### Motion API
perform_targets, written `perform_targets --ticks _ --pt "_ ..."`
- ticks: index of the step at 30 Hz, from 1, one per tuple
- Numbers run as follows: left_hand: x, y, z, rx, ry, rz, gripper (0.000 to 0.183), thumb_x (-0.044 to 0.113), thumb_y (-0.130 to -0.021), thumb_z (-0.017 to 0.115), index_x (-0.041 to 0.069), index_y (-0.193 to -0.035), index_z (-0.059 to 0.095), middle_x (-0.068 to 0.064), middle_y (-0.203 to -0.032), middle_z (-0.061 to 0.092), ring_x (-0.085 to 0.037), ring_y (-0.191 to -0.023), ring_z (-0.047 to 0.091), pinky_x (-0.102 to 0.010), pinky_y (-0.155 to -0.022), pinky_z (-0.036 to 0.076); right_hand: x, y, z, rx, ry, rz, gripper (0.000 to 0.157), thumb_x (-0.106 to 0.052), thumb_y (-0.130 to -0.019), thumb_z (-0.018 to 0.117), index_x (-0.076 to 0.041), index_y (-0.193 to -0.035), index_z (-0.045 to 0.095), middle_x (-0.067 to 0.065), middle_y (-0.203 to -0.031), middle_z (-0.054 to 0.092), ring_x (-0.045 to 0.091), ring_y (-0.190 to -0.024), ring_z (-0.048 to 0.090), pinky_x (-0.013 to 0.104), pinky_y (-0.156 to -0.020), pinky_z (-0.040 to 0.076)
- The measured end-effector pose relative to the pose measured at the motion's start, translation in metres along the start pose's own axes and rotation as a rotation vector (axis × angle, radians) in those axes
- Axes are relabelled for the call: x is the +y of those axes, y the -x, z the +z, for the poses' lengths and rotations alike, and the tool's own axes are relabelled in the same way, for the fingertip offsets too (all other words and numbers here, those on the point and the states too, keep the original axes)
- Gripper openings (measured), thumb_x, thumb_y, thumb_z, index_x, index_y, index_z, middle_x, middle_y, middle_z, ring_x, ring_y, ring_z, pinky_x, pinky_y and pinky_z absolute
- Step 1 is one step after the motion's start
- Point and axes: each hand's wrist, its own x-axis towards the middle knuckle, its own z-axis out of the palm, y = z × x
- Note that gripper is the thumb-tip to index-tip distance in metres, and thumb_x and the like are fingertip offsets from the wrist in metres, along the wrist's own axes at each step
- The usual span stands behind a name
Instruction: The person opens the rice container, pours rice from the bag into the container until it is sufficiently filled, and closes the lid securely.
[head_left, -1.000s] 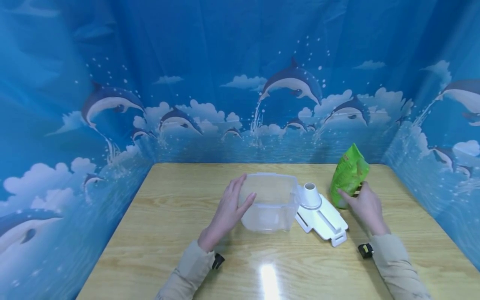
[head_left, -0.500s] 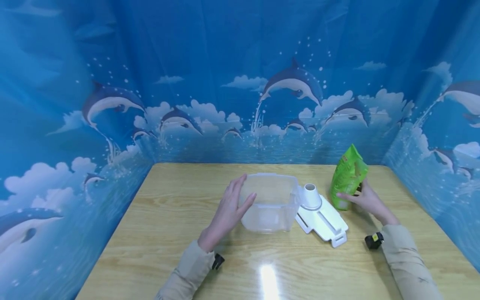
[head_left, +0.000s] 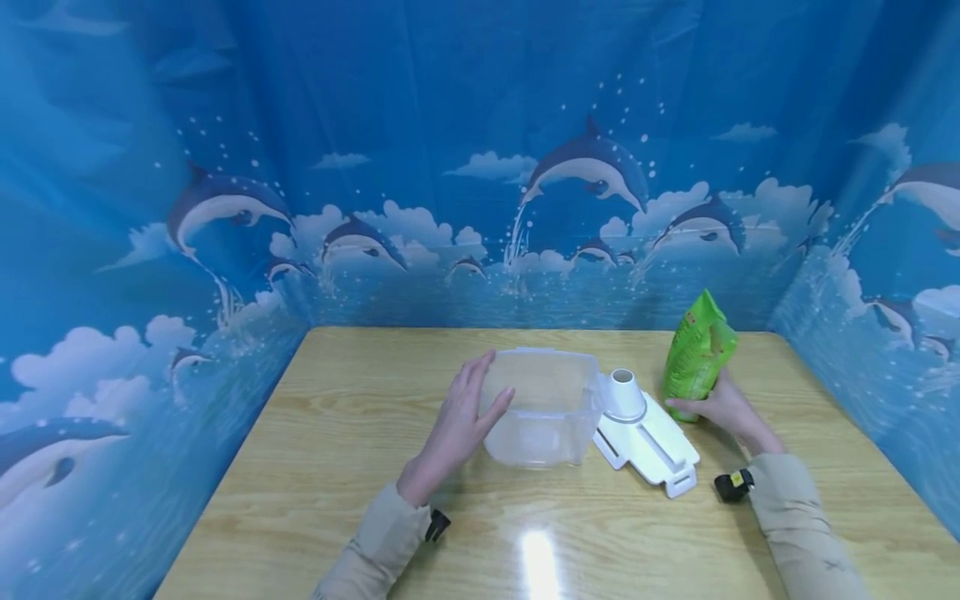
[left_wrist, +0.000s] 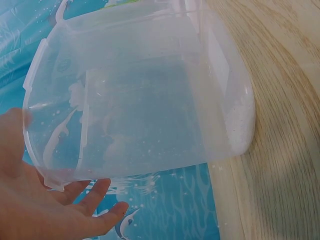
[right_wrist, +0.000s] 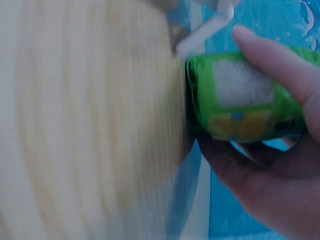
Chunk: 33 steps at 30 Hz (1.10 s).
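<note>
My left hand (head_left: 459,417) is at the left side of a clear plastic container (head_left: 540,442), its fingers fairly straight and the thumb spread away from them. In the left wrist view the fingers (left_wrist: 102,220) lie along the outside of the container (left_wrist: 150,115), close to its rim. At the back right, my right hand (head_left: 731,412) grips the lower part of an upright green plastic packet (head_left: 693,358). Seen from the right wrist, the thumb is on one side of the packet (right_wrist: 245,95) and the fingers wrap round the other, partly hidden.
A white plastic lid (head_left: 660,450) with a cone-shaped spout (head_left: 622,396) lies between the container and the packet. The wooden table (head_left: 337,517) ends at a blue dolphin-print curtain (head_left: 420,100) at the back and sides.
My right hand has closed round the packet's lower part, its forearm shifting out to the right and then partly back. The packet has barely moved; the left hand and container stay put.
</note>
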Motion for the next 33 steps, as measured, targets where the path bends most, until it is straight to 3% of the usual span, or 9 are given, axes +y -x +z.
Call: perform_targets --ticks 4,12,16,20,27,33 --pt "0.000 0.000 0.001 0.002 0.001 0.003 0.069 0.044 -0.104 0.054 0.010 -0.159 0.029 -0.013 -0.159 0.037 -0.031 -0.145 0.037 -0.053 -0.118 0.033 -0.005 0.001 0.004 0.038 0.003 0.015 0.077 -0.011 -0.079 0.087 0.007 -0.138 0.039 0.028 -0.125 0.057 -0.006 -0.092 0.054 0.016 -0.086 0.045" --pt "-0.001 -0.001 0.001 0.004 -0.007 0.005 0.069 0.043 -0.104 0.053 0.009 -0.159 0.029 -0.013 -0.158 0.037 -0.031 -0.145 0.037 -0.052 -0.118 0.034 -0.010 0.001 0.008 0.065 0.005 0.064 0.079 -0.010 -0.081 0.085 0.008 -0.141 0.035 0.030 -0.128 0.054 -0.003 -0.093 0.051 0.031 -0.091 0.046" --pt "-0.001 0.000 0.001 0.004 -0.005 0.006 0.069 0.044 -0.104 0.053 0.009 -0.159 0.029 -0.013 -0.158 0.038 -0.030 -0.144 0.037 -0.052 -0.118 0.034 -0.010 0.002 0.010 0.078 -0.005 0.061 0.075 -0.012 -0.083 0.084 0.008 -0.139 0.038 0.029 -0.125 0.056 -0.004 -0.091 0.053 0.025 -0.089 0.046" --pt "-0.001 0.000 0.001 0.003 -0.005 0.012 0.070 0.045 -0.104 0.053 0.009 -0.159 0.029 -0.013 -0.158 0.038 -0.030 -0.144 0.038 -0.052 -0.118 0.034 -0.009 0.005 0.011 0.100 -0.057 0.064 0.073 -0.010 -0.085 0.081 0.007 -0.140 0.037 0.020 -0.122 0.057 -0.008 -0.091 0.053 0.014 -0.084 0.046" --pt "-0.001 -0.001 0.000 0.006 -0.001 0.020 0.069 0.045 -0.104 0.053 0.009 -0.159 0.029 -0.012 -0.157 0.039 -0.029 -0.144 0.038 -0.050 -0.119 0.034 -0.007 0.005 0.013 0.127 -0.132 0.023 0.071 -0.004 -0.086 0.079 0.008 -0.141 0.035 -0.014 -0.108 0.056 -0.010 -0.093 0.054 0.010 -0.084 0.045" --pt "0.000 -0.001 0.000 0.012 -0.002 0.024 0.068 0.043 -0.104 0.054 0.009 -0.158 0.030 -0.013 -0.157 0.040 -0.031 -0.143 0.039 -0.051 -0.118 0.035 -0.019 0.004 0.010 0.139 -0.113 -0.033 0.071 -0.001 -0.085 0.077 0.008 -0.141 0.033 -0.013 -0.108 0.055 -0.008 -0.093 0.054 0.011 -0.084 0.045"
